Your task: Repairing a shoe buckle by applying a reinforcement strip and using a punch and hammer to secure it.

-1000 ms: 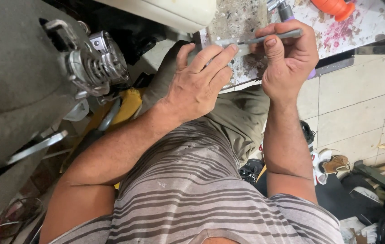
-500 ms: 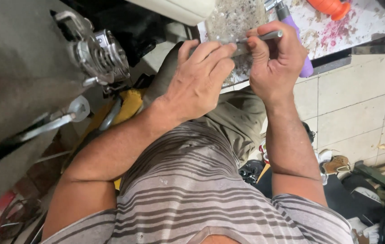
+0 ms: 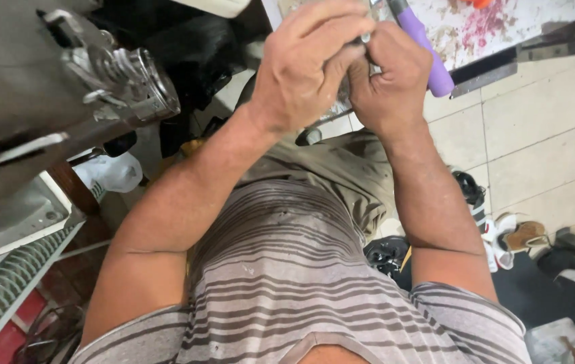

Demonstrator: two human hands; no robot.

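Metal, thin and grey, is showing as a small tip [image 3: 366,38] between the person's two hands, high in the view and just over the near edge of the worktop [image 3: 503,64]; most of the piece is hidden by the fingers, so its full shape cannot be told. The left hand [image 3: 301,64] is curling closed over the piece from the left, knuckles facing the camera. The right hand [image 3: 388,81] is pressing against it from the right, fingers folded in tight around the same piece. Both hands are touching each other.

Just beside the right hand, a purple handle [image 3: 422,47] is lying tilted on the worktop, its lower end reaching past the knuckles. The worktop surface is pale and speckled, with reddish stains, and has a dark front edge.

Below the hands, the person's bare forearms are running down toward a grey and white striped shirt [image 3: 287,283] and olive trousers [image 3: 328,162]. To the left, a metal machine part with coiled springs [image 3: 122,77] is sticking out from a grey surface. To the right, pale floor tiles [image 3: 543,135] are showing, with shoes [image 3: 503,232] lying near the person's right arm.
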